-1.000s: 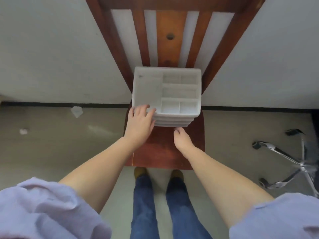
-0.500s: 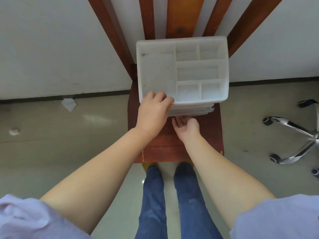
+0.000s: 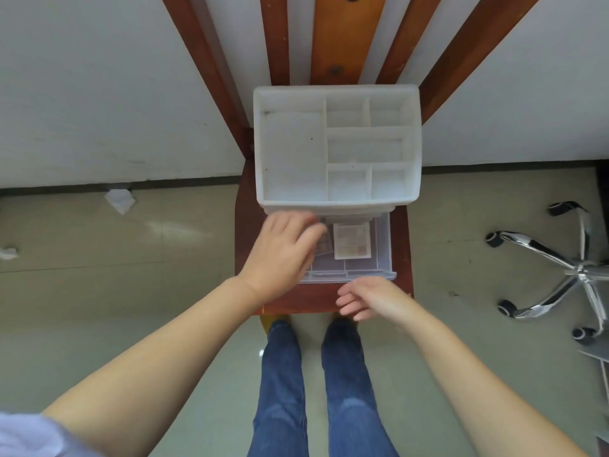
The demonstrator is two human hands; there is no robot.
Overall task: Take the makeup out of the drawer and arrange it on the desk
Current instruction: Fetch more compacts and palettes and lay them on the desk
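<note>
A white plastic organizer (image 3: 336,206) with empty top compartments stands on a red-brown wooden chair seat (image 3: 400,225). Its clear drawer (image 3: 382,258) is pulled out toward me. Inside lies a square makeup palette (image 3: 352,241) with a grid of tan shades, and a second dark-edged item (image 3: 323,246) sits to its left, partly hidden. My left hand (image 3: 283,252) reaches into the drawer's left side, fingers over that hidden item; it is blurred. My right hand (image 3: 369,298) hovers just in front of the drawer's front edge, fingers loosely curled, holding nothing.
The chair's slatted back (image 3: 333,44) rises behind the organizer against a white wall. An office chair's chrome wheeled base (image 3: 560,265) stands on the floor to the right. Crumpled paper scraps (image 3: 120,200) lie on the floor at left. My legs in blue jeans (image 3: 316,384) stand before the seat.
The drawer has been pulled out by my right hand, which has let go and drawn back. My left hand moved from the organizer's front corner into the drawer.
</note>
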